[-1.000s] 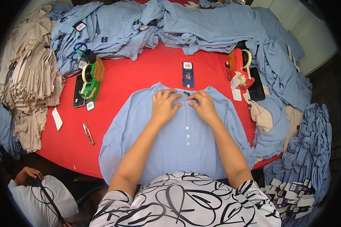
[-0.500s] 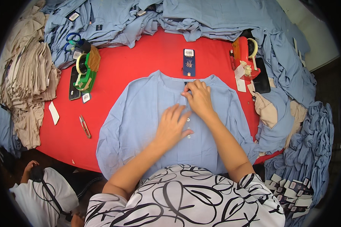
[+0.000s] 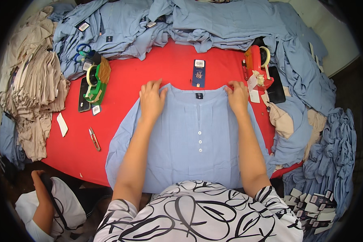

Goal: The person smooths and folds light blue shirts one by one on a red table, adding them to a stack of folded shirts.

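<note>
A light blue long-sleeved blouse (image 3: 189, 121) lies front up before me, with a short row of white buttons below its neck slit. A small dark neck label (image 3: 199, 96) shows inside the collar. My left hand (image 3: 152, 100) is at the left shoulder, fingers bent over the edge and thumb beside the neckline, gripping the cloth. At the opposite shoulder, my right hand (image 3: 238, 98) grips the cloth with bent fingers. Just beyond the neckline rests a dark blue hang tag (image 3: 198, 74) with a white sticker.
Red cloth (image 3: 78, 147) covers the table. On the left are a green tape dispenser (image 3: 97, 90), a phone (image 3: 84, 99) and thread snips (image 3: 94, 139); on the right, a red tape dispenser (image 3: 255, 60). Blue garments (image 3: 230, 20) and beige garments (image 3: 38, 84) surround them. A person (image 3: 48, 201) is at lower left.
Both hands have left the front placket and neckline and moved apart to the two shoulders. The neck label and buttons are now uncovered. The person at lower left has raised an arm.
</note>
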Demonstrator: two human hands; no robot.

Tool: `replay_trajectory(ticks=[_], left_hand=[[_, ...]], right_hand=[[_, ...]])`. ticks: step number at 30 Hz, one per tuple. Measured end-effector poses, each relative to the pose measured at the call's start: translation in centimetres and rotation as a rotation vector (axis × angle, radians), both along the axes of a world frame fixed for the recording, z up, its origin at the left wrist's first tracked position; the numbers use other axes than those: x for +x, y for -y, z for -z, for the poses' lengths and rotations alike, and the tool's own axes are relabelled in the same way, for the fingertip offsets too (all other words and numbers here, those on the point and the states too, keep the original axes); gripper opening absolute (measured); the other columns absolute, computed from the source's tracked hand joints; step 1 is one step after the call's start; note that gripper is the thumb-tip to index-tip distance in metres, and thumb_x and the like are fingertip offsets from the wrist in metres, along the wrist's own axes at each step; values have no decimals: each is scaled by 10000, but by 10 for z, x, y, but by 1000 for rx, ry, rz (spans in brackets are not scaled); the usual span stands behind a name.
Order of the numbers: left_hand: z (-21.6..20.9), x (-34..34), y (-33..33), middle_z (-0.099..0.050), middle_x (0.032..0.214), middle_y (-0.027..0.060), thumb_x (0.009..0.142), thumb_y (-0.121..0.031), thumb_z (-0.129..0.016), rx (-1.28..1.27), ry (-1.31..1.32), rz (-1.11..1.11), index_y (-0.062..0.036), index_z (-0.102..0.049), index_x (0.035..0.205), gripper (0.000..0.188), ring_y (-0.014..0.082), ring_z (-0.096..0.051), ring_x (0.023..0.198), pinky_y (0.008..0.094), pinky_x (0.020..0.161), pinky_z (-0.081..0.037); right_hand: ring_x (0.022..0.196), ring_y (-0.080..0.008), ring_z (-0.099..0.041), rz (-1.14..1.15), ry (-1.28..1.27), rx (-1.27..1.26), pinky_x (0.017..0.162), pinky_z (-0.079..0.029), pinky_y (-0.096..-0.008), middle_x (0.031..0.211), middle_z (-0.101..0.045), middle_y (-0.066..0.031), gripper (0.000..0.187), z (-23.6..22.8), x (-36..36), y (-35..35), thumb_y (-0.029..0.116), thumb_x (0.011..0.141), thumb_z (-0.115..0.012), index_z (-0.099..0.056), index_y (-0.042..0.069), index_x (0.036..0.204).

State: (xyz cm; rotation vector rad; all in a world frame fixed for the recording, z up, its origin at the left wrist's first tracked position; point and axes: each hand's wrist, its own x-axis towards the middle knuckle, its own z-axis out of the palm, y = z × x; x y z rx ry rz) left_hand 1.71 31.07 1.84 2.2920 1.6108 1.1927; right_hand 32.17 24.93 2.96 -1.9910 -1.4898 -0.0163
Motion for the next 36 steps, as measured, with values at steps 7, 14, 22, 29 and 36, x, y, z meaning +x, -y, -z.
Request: replay_trajectory(ticks=[7,14,22,29,36], left_hand=[[-40,-15,-22,-656,1069,108,823,-312,-754,-452,-177,57,-64,-696,1006,314,288,-562,1063,450,908,-416],[-39,-101,0,-681,973,186,822,-341,-746,-744,-193,24,20,-657,1030,426,370,-647,919,440,799,-493],[-80,-179,57,-691,997,255,795,-195,-634,-959,-595,194,32,-664,1107,387,370,-669,1003,445,891,-512],[-93,-235,61,-674,1070,246,831,-178,-630,-787,-47,-167,-58,-626,1203,391,311,-667,1011,402,887,-505],[-2,-149,64,-587,993,148,867,-184,-663,-146,-278,-366,-72,-556,1157,329,340,-592,955,426,815,-449]], right_hand=[[968,-334,-557,30,118,13,858,-439,-451,1015,-616,-103,157,-6,-3,-14,191,843,-713,-646,96,949],[1297,-290,-500,-839,-287,6,1075,-396,-412,1372,-554,-155,357,14,-182,-9,251,961,-594,-624,34,1243],[1501,-275,-185,-701,248,-175,1223,-119,-472,1596,-273,-146,824,7,-220,-14,570,946,-501,-335,-24,1493],[1493,-332,-188,-706,294,-135,1213,-119,-510,1588,-265,-200,847,20,-223,-20,561,942,-514,-322,-56,1489],[1449,-441,-239,-772,245,-109,1181,-164,-556,1540,-302,-283,922,0,-262,45,570,892,-591,-345,-129,1441]])
